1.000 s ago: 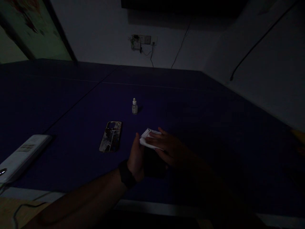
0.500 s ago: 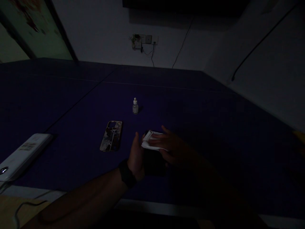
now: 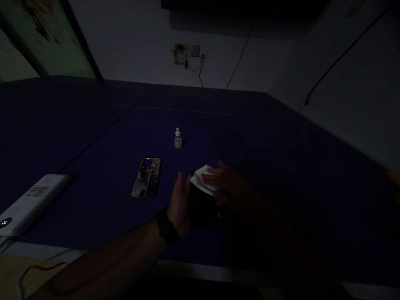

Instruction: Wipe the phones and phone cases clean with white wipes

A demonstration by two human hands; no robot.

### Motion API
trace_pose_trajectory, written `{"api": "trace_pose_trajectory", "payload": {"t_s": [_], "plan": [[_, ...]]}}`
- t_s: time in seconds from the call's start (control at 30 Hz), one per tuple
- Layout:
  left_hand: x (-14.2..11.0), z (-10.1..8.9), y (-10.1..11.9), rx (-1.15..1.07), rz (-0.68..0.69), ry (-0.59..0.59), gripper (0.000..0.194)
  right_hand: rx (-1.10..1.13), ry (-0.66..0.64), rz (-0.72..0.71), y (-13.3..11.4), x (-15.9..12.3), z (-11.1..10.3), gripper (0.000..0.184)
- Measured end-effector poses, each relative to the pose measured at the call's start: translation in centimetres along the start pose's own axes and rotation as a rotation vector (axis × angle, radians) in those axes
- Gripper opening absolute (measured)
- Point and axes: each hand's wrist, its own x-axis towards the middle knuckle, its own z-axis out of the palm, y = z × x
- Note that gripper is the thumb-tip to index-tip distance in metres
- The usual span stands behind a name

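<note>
In dim light, my left hand [image 3: 179, 206] grips a dark, flat phone [image 3: 202, 210] from its left side, thumb along the edge. A black watch band circles that wrist. My right hand [image 3: 229, 185] presses a white cloth [image 3: 203, 179] against the upper part of the phone, its fingers lying over the cloth. Most of the phone's surface is too dark to make out. To the left lies a patterned phone case [image 3: 146, 178] with a camera cutout. Beyond the hands stands a small dropper bottle [image 3: 178, 141] with a white top.
A white power bank [image 3: 33, 204] with a small lit display lies at the left of the purple tabletop [image 3: 125, 137]. A cable [image 3: 34, 267] hangs near the front left edge. Wall sockets [image 3: 187, 52] with wires are at the back.
My right hand has shifted slightly right and up, and the cloth has turned and bunched under its fingers. My left hand keeps its hold on the phone.
</note>
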Motion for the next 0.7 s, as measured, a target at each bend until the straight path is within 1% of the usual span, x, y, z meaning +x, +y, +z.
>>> {"api": "trace_pose_trajectory", "payload": {"t_s": [0.07, 0.13, 0.27, 0.3, 0.4, 0.5, 0.6, 0.7], "plan": [[0.0, 0.0, 0.0, -0.012, -0.001, -0.044, 0.072, -0.039, 0.073, -0.003, 0.3, 0.0, -0.2, 0.035], [-0.1, -0.2, -0.1, -0.021, -0.017, -0.063, 0.072, -0.081, 0.101, -0.039, 0.2, 0.2, 0.0, 0.036], [-0.1, -0.2, -0.1, -0.047, -0.006, -0.026, 0.071, -0.104, 0.012, -0.114, -0.5, 0.8, 1.1, 0.034], [-0.1, -0.2, -0.1, -0.037, -0.003, -0.017, 0.072, -0.106, 0.006, -0.121, -0.6, 0.9, 1.4, 0.033], [0.0, 0.0, -0.2, 0.013, -0.006, -0.015, 0.075, -0.116, 0.091, -0.151, -0.6, 0.9, 1.6, 0.023], [0.2, 0.2, -0.6, 0.048, 0.028, -0.047, 0.074, -0.141, 0.150, -0.176, -0.6, 0.9, 1.3, 0.013], [0.2, 0.2, -0.9, 0.085, 0.035, -0.066, 0.075, -0.204, 0.130, -0.172, -1.1, 1.2, 1.0, 0.016], [0.1, 0.1, -1.0, 0.082, 0.007, -0.037, 0.076, -0.274, 0.087, -0.148, -1.4, 1.6, 1.0, 0.017]]}}
